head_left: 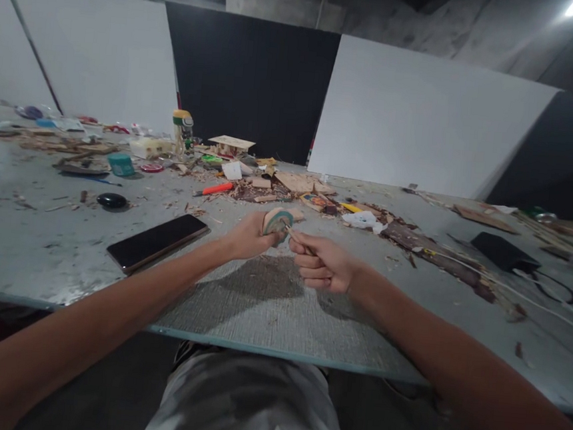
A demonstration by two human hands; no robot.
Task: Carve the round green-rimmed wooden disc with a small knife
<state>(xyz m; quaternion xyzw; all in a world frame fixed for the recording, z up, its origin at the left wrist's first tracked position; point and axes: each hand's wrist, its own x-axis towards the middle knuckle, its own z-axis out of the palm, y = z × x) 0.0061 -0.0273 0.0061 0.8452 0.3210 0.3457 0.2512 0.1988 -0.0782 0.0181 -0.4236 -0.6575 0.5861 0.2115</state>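
Note:
My left hand (245,238) is closed around a small round wooden piece (272,216) with a teal band, held above the table with its face tilted towards my right hand. What exactly this piece is cannot be made out. My right hand (326,265) is curled in a fist, the thumb and forefinger pinching a thin wooden stick (290,231). The stick's tip meets or nearly meets the face of the round piece. Most of the stick is hidden inside my fingers.
A smartphone (157,242) and a black mouse-like object (112,200) lie left of my hands. Behind are an orange cutter (214,189), wood scraps and shavings, and a teal jar (121,164). To the right lie a bark-covered branch (430,258) and a black box (504,253) with cables.

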